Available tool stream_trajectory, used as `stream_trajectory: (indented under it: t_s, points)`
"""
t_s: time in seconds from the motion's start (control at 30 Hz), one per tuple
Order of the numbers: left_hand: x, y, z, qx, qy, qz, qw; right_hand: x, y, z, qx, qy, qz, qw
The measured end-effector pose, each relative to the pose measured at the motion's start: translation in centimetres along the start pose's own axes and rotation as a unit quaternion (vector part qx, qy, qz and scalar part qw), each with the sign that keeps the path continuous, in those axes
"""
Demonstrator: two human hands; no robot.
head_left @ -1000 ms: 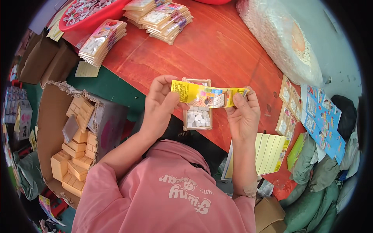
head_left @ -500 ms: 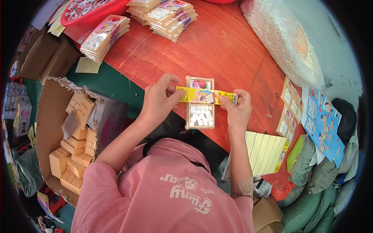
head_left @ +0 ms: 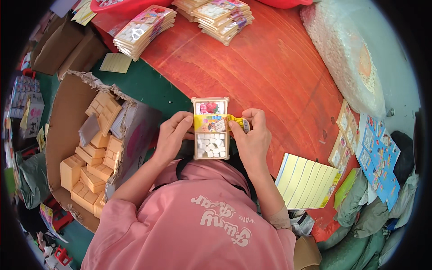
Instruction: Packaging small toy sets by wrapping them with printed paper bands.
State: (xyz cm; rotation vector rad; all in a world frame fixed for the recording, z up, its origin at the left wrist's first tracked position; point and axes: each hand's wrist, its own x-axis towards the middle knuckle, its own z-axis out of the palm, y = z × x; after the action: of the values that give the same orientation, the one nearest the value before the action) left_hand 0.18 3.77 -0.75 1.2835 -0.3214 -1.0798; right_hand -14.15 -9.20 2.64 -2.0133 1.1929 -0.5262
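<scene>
Nearest: pink shirt (head_left: 198, 225) filling lower frame, both forearms rising from it to red wooden table (head_left: 270, 67).

Left hand (head_left: 173, 135) curled, fingertips pinching left end of yellow paper band (head_left: 218, 122) against small tan packet (head_left: 210, 129). Right hand (head_left: 253, 137) curled likewise, thumb and fingers pinching right end of same band, end poking out past thumb. Neither hand spread.

Packet upright between both hands, at table's near edge, touching both. Band lying across packet's middle. White pellets visible through clear lower window; red picture on upper part.

Left of table's near edge: open cardboard carton (head_left: 67, 135) on green floor, stacked with small tan boxes (head_left: 92, 171). Right of table's near edge: fanned stack of pale yellow sheets (head_left: 306, 180); beyond them blue printed cards (head_left: 378, 157) and green sacks (head_left: 369, 216).

Far side of table: two stacks of finished packets (head_left: 144, 29), (head_left: 220, 15). Far right of table: large clear bag of white pellets (head_left: 346, 58). Brown box (head_left: 63, 45) off table's far left corner.
</scene>
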Motion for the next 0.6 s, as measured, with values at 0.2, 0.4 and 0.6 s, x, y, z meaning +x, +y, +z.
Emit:
stream_trajectory:
  t_s: [0.2, 0.4, 0.6]
  points:
    - [-0.1, 0.1, 1.3, 0.027, -0.013, -0.02, 0.999, 0.2, 0.1, 0.0, 0.01, -0.006, 0.009, 1.0]
    - [-0.3, -0.7, 0.4, -0.115, -0.028, -0.046, 0.992, 0.9, 0.2, -0.7, 0.081, -0.038, 0.0, 0.996]
    - [-0.4, -0.3, 0.9, -0.367, -0.152, -0.127, 0.909, 0.9, -1.3, 0.0, 0.448, -0.202, 0.167, 0.855]
